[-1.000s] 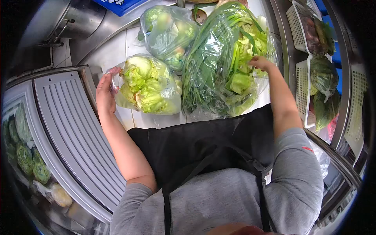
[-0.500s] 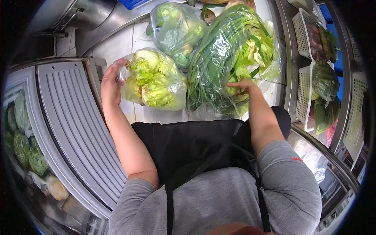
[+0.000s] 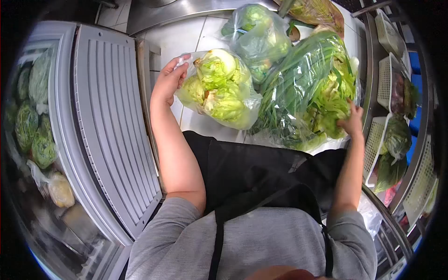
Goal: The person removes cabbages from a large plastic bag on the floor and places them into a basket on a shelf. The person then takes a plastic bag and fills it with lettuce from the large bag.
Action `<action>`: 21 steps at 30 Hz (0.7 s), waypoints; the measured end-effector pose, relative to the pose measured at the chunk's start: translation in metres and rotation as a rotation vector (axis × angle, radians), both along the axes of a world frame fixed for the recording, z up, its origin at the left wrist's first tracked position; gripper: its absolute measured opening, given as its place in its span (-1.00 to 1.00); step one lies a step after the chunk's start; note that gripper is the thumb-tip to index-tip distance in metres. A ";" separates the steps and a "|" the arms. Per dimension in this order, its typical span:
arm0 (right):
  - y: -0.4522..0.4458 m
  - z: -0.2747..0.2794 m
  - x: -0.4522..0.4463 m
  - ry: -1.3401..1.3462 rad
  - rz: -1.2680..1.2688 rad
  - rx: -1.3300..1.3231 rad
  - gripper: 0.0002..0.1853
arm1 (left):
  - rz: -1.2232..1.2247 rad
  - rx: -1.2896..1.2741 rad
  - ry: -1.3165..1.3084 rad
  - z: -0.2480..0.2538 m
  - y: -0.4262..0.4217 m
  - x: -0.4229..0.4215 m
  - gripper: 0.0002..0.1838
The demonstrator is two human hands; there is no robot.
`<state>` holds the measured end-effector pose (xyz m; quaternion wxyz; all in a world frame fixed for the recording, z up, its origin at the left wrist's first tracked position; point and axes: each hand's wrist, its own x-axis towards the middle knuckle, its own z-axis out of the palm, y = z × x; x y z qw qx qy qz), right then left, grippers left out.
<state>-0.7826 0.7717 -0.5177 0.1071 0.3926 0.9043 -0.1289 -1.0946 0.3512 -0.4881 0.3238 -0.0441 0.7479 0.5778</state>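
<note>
My left hand (image 3: 171,80) pinches the upper left edge of a clear plastic bag (image 3: 191,95) that holds several pale green lettuces (image 3: 224,93). Some leaves have browned bits. My right hand (image 3: 353,119) is at the right side of the loose lettuce leaves (image 3: 329,109), its thumb and forefinger apart, with the fingertips at the leaves. Those leaves lie beside long green leek-like stalks (image 3: 294,79) under shiny clear plastic. Whether the right fingers touch leaf or plastic is hard to make out.
Behind stands another knotted bag of vegetables (image 3: 259,39) on the white tiled floor (image 3: 179,39). A grey ridged panel (image 3: 109,121) and a glass-fronted fridge (image 3: 35,116) flank my left. White baskets (image 3: 385,84) of bagged greens line the rack at right.
My right hand has shifted rightward from the middle of the leaves to their outer side. The left hand still holds the lettuce bag's edge. The whole view has swung a little.
</note>
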 end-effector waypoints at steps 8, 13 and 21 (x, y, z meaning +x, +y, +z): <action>-0.049 0.103 -0.073 0.558 0.066 -0.622 -0.23 | 0.044 0.090 -0.047 -0.003 -0.005 -0.005 -0.74; -0.139 0.098 -0.173 0.682 0.330 -1.029 -0.22 | 0.048 0.107 -0.061 -0.001 -0.005 -0.002 -0.78; -0.269 0.018 -0.216 0.592 0.586 -0.661 -0.46 | 0.236 0.062 0.327 -0.015 0.006 0.005 -0.86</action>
